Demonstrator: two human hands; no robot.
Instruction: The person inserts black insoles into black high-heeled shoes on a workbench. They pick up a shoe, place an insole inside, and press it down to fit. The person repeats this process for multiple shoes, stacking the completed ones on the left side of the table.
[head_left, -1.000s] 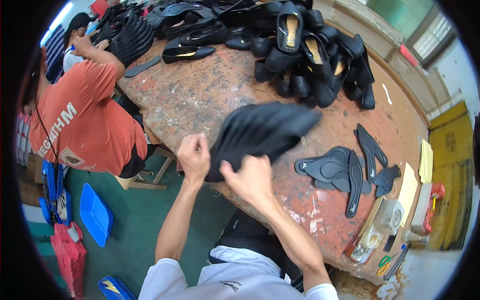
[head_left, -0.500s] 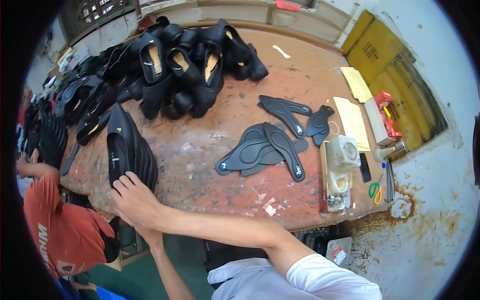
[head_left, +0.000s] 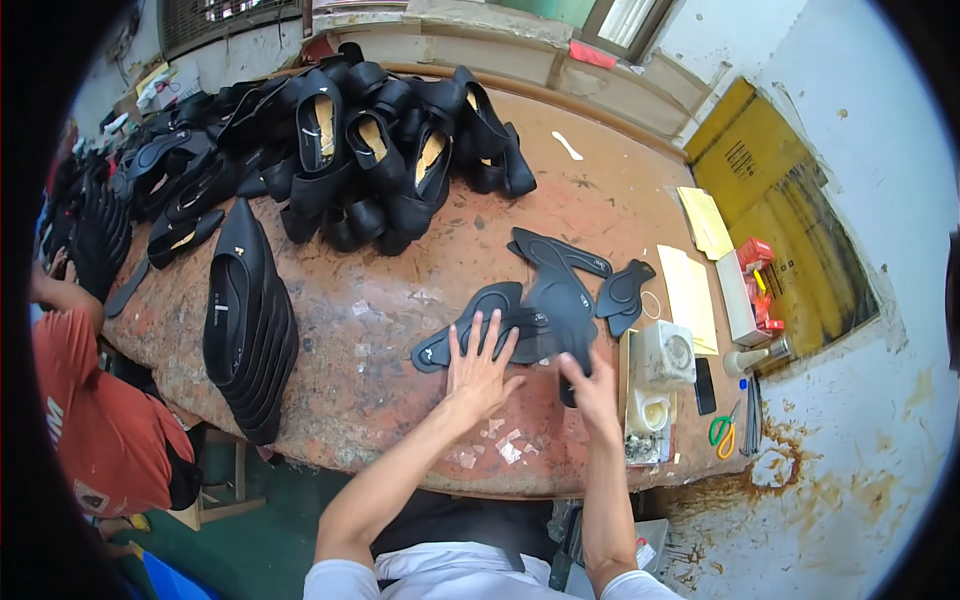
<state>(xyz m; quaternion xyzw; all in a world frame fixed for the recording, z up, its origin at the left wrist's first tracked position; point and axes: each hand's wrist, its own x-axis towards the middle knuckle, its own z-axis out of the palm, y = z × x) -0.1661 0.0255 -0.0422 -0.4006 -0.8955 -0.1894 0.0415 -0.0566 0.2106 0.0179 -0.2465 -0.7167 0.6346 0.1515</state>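
My left hand (head_left: 479,362) lies flat with fingers spread on a loose pile of flat black insole pieces (head_left: 545,300) in the middle of the worn wooden workbench (head_left: 400,400). My right hand (head_left: 592,385) rests on the right end of the same pile, fingers touching a dark piece; whether it pinches one I cannot tell. A tight stack of black shoe soles (head_left: 248,320) stands on edge at the bench's left, away from both hands.
A heap of black shoe uppers (head_left: 380,140) covers the far left of the bench. At the right edge are a white box (head_left: 664,355), yellow paper sheets (head_left: 688,290), green-handled scissors (head_left: 722,432) and a red-and-white box (head_left: 752,285). A person in an orange shirt (head_left: 85,420) sits at the left.
My hands have left the stack of black soles at the left and moved right onto the flat insole pieces. The view has swung toward the bench's right end.
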